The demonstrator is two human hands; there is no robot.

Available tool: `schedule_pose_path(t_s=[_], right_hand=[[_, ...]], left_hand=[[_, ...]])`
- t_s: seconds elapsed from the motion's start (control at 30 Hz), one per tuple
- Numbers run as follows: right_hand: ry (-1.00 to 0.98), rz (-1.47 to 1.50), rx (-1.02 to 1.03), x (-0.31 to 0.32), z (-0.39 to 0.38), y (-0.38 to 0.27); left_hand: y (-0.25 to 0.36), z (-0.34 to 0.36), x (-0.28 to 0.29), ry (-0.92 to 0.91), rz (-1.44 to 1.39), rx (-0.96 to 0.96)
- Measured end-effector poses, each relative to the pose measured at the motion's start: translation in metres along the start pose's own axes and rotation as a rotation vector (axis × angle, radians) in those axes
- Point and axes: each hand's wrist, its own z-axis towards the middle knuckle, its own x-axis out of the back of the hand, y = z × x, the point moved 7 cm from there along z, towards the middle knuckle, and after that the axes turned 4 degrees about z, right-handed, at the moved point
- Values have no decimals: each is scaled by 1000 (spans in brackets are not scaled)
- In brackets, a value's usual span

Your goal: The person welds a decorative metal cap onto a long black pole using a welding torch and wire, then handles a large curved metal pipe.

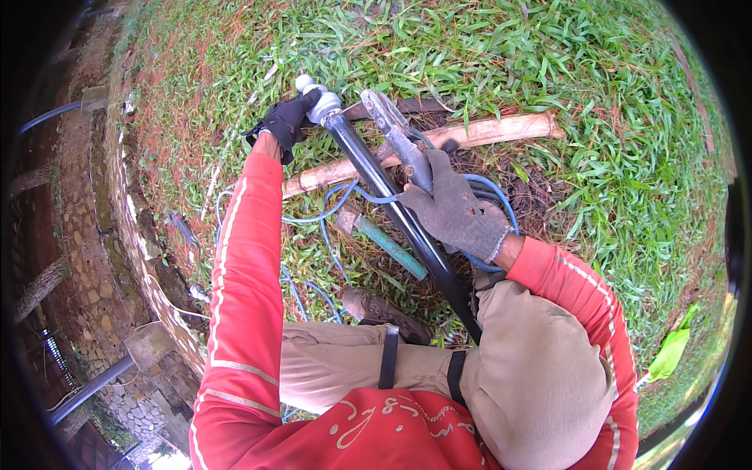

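1. Watching from afar, I mark the stone wall (84,262) at far left as one edge; grass lies between it and the left arm (235,266).
2. The left hand (284,125), black-gloved, has its fingers curled on the pole's white ball end (327,106).
3. The black pole (417,239) slants from there down between the knees, its near end hidden. Steadying it seems the step in hand; I judge a next move needs that ball end firm.
4. Under and around it run a log (501,131) and blue cord (337,188). A green rod (392,249) lies just left, near the shoe (384,309). That side is tight, and the cord could snag.
5. A worn grey bar (395,137) lies right of the pole.
6. The right hand (458,207), grey-gloved, covers the bar's lower end; I cannot tell whether it grips.
7. Farthest right, open grass (619,149) gives the most swinging room.
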Motion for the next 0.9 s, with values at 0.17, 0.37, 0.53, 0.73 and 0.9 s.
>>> schedule_pose_path(t_s=[0.17, 0.37, 0.53, 0.73, 0.9], right_hand=[[-26, 37, -22, -3, 2, -3], [-12, -8, -61, 2, 0, -2], [60, 3, 89, -4, 3, 0], [37, 8, 37, -2, 5, 8], [2, -11, -45, -4, 7, 5]], left_hand=[[-4, 3, 7, 20, 5, 11], [4, -3, -4, 43, -60, -36], [-5, 2, 4, 30, -11, -30], [-4, 8, 2, 14, 17, -3], [-7, 9, 9, 27, 19, -1]])
